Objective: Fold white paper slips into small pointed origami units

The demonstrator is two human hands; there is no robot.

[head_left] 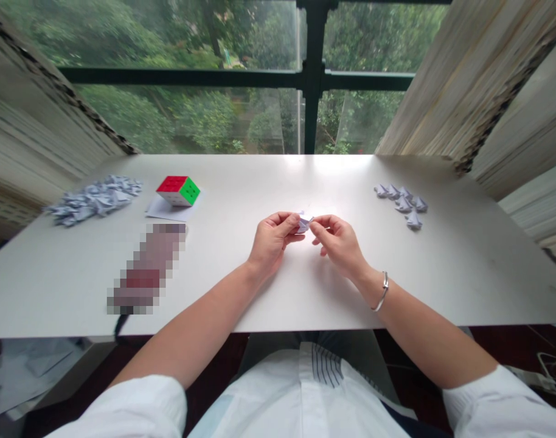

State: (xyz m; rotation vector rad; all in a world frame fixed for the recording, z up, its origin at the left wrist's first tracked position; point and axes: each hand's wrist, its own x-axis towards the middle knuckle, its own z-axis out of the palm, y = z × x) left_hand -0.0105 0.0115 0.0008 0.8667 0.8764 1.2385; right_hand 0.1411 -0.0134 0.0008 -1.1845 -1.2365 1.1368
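Observation:
Between my two hands, above the middle of the white table [278, 292], is a small folded piece of paper [303, 225]. My left hand [274, 240] pinches it between thumb and fingers, hiding part of it. The thumb and forefinger of my right hand [338, 240] close on the paper's right end, while the other fingers curl below. Over to the right stands a small group of folded paper pieces [404, 199] with pointed shapes. A larger heap of folded paper pieces [95, 199] lies at the far left.
A puzzle cube [180, 190] with red, green and white faces rests on a stack of white paper [168, 210]. In front of it lies a pixelated oblong item [148, 267] with a dark strap [119, 325]. Curtains [479, 79] and a window [260, 76] border the table's back.

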